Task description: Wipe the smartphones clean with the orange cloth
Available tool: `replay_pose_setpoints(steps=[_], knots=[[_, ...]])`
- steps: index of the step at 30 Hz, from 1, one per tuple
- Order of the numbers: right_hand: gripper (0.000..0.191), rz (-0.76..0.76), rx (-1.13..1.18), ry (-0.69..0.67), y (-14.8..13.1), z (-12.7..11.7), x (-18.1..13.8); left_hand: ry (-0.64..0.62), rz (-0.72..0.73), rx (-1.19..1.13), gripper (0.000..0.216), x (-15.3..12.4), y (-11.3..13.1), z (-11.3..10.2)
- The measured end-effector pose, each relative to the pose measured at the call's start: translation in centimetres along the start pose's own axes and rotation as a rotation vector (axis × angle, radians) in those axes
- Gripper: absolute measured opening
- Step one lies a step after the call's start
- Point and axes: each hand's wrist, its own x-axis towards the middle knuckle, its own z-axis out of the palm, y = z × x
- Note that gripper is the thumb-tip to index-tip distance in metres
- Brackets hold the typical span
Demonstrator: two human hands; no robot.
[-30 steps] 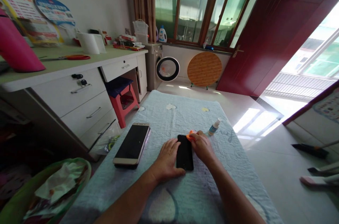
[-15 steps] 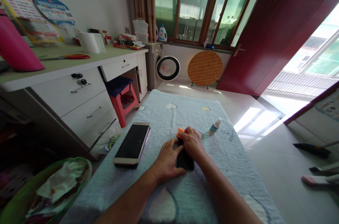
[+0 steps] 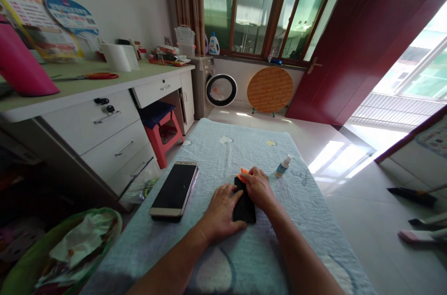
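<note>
Black phone (image 3: 246, 210) lies flat on the pale blue cover (image 3: 206, 150) in front of the person, between both hands, which hide its left edge and part of its upper end. Off to its left, well apart, sits a larger gold-edged phone (image 3: 173, 191), screen up; beyond the right hand (image 3: 259, 189) stands a small spray bottle (image 3: 282, 166). From where I stand, the white desk (image 3: 92, 130) runs along the left, with a red stool (image 3: 162, 139) beside it and a green basket (image 3: 118, 230) of crumpled stuff nearer the person.

Both forearms reach forward, converging. The left hand (image 3: 221, 209) lies palm down with fingers spread, thumb by the phone's lower end and index finger over its left edge. The right hand's bent fingers pinch an orange cloth (image 3: 243, 174) against the phone's top end.

On the spray bottle a blue label shows, too small to read. Dark script on the cover near it I can't make out, and the lettering on the blue fan-shaped sign (image 3: 71, 13) above the desk is blurred.
</note>
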Motion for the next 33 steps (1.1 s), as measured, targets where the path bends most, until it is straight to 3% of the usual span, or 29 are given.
replay_pose_setpoints(steps=[11,22,33], knots=[[0.030,0.135,-0.028,0.031,2.1,0.4,-0.4,-0.037,-0.024,0.027,0.082,0.0,0.0,0.0],[0.030,0.112,-0.019,-0.021,0.2,0.3,1.0,-0.046,-0.008,0.013,0.080,-0.1,0.4,-0.3],[0.024,0.045,-0.027,-0.180,-2.1,0.6,3.5,-0.028,0.043,-0.064,0.079,-0.1,0.6,-0.8]])
